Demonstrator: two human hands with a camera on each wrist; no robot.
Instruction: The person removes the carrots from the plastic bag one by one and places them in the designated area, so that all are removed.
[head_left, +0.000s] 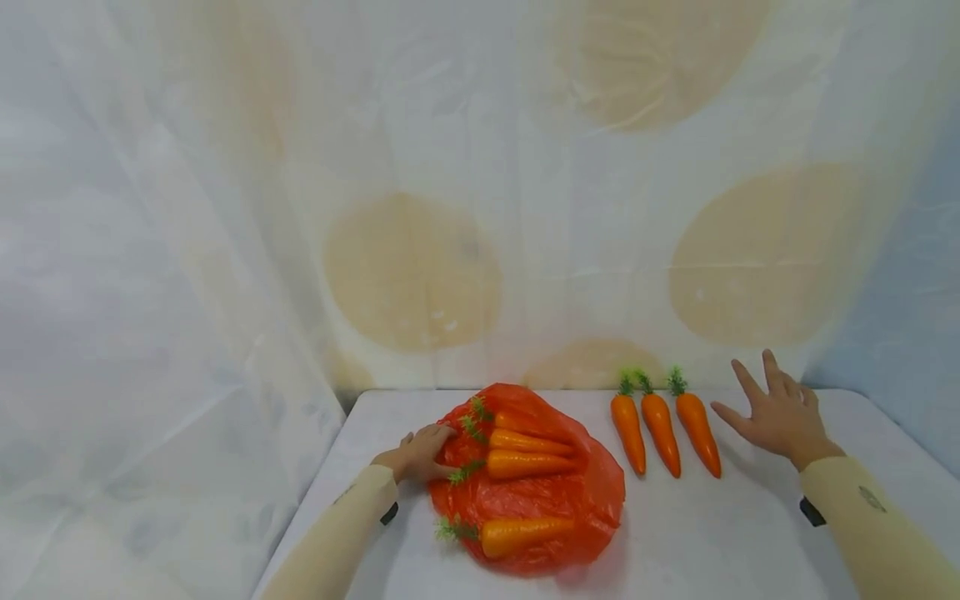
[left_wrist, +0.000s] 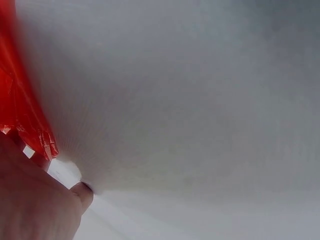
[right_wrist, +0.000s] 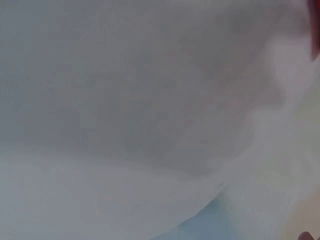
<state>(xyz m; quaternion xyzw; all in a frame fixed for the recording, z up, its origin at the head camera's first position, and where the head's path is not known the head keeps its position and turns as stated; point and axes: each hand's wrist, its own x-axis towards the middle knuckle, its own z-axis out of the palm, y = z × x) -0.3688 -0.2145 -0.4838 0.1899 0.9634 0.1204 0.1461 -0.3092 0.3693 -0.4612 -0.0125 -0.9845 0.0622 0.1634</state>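
Observation:
A crumpled red plastic bag [head_left: 525, 500] lies spread on the table. Several orange carrots [head_left: 528, 464] with green tops rest on it, a group of three above and a single carrot [head_left: 525, 536] below, tops toward the left. At the bag's left edge, my left hand [head_left: 420, 454] touches the red plastic, thumb apart from the other fingers; the left wrist view has the fingers partly hidden behind the bag [left_wrist: 25, 110]. To the right, three more carrots [head_left: 662, 435] lie side by side, tops away from me. Beside them my right hand [head_left: 783, 421] hovers with fingers spread, holding nothing.
The white table [head_left: 720, 533] ends at a back edge close behind the carrot tops. A pale curtain [head_left: 585, 217] with large tan circles hangs directly behind it, and white sheeting [head_left: 150, 333] closes off the left side.

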